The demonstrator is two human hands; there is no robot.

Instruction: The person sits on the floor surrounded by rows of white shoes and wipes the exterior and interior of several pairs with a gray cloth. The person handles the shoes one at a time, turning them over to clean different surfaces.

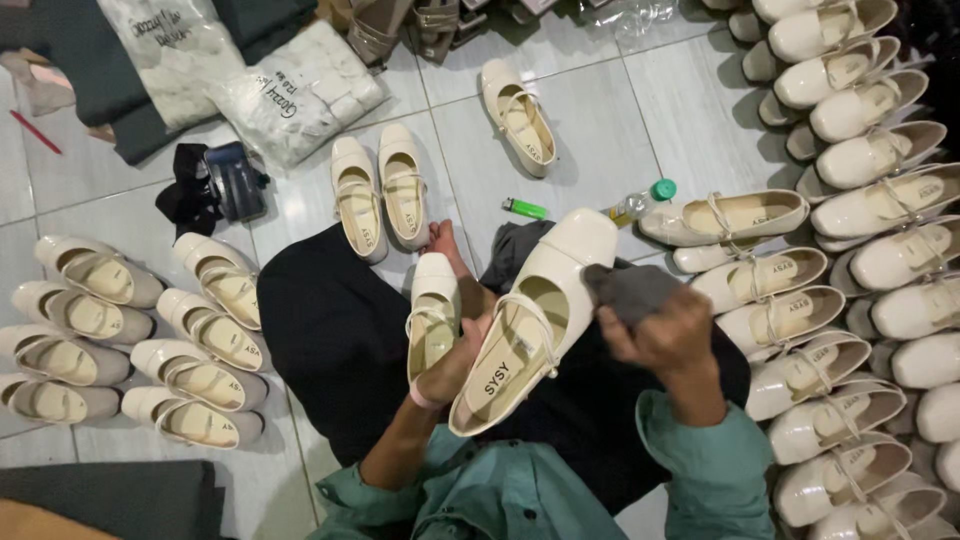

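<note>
A pale tiled floor [590, 120] carries rows of cream strap shoes [130, 340], a green lighter [524, 208], and 2 plastic bags [300, 90].

Pale glossy tiled floor [600, 110] with dark grout lines, brightly lit.

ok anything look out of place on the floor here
Yes: a green lighter and a small green-capped bottle lie on the tiles among the shoes, and one lone shoe sits at an angle, apart from the tidy rows.
</note>
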